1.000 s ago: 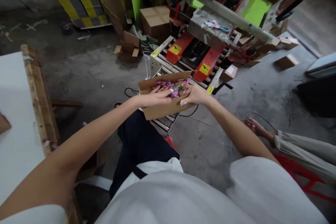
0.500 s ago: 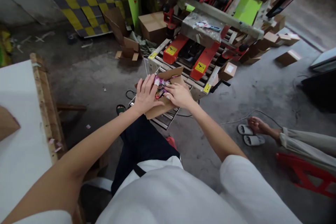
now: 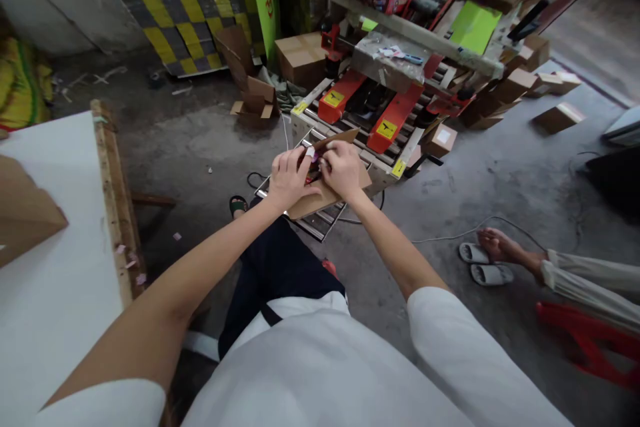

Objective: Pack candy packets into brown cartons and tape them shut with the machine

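Note:
A small open cardboard box (image 3: 316, 203) sits on the roller conveyor in front of me, with its flaps sticking up. Inside, shiny purple and red packets (image 3: 314, 159) show in the gap between my hands. My left hand (image 3: 289, 177) is bent over the box's left side, its thumb stretched along the near flap and a white wrap on one fingertip. Over the right side, my right hand (image 3: 343, 170) has its fingers curled in by the far flap. The left flap and most of the packets are hidden under my hands.
Beyond the box stands a roller machine with red guides (image 3: 390, 121) and a cluttered top shelf. A white table (image 3: 50, 300) with a cardboard piece is at left. Cartons (image 3: 557, 117) lie on the floor. At right are a person's bare foot (image 3: 500, 245) and a red stool (image 3: 585, 340).
My fingers have gone from lying flat over the packets to curling at the box's sides. Less of the packets shows, and the view has shifted slightly left.

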Tool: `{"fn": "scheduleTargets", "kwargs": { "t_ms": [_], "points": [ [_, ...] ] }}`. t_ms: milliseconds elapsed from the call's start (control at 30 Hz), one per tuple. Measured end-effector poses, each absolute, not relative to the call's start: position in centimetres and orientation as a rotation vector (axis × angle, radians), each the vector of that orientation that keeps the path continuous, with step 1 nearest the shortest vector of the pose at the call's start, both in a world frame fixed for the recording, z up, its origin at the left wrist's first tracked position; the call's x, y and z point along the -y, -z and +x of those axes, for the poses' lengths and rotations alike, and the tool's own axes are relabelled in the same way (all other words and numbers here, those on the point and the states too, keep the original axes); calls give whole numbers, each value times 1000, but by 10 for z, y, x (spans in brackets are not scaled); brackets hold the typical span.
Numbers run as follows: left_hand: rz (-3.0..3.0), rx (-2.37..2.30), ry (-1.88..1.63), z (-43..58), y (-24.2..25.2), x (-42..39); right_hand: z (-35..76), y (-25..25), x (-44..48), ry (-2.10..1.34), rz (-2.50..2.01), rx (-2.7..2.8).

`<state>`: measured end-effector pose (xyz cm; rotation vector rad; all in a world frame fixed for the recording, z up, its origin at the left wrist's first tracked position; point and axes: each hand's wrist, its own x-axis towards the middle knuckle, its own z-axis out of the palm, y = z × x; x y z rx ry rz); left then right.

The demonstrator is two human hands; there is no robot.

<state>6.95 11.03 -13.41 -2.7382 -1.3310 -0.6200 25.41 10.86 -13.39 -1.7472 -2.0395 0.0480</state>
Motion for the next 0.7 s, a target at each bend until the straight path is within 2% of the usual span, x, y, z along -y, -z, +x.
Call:
{"fn": "scheduleTargets", "kwargs": {
  "t_ms": [100,200,433,633,700],
  "points": [
    [-2780,1274,533,70,136,-105,254,133,-99,25,-1807,1965],
    [-2860,1217,456,68,138,-96,254,133,-89,-114,-1783,2149],
    [-2809,1297,635,64,141,-94,264,137,-89,-270,-1685,2140],
    [-2860,1402,527,60,143,-106,274,130,-98,-685,-1467,2166],
    [-2866,1397,518,60,144,-104,270,134,-86,-552,-1523,2193]
  ]
}}
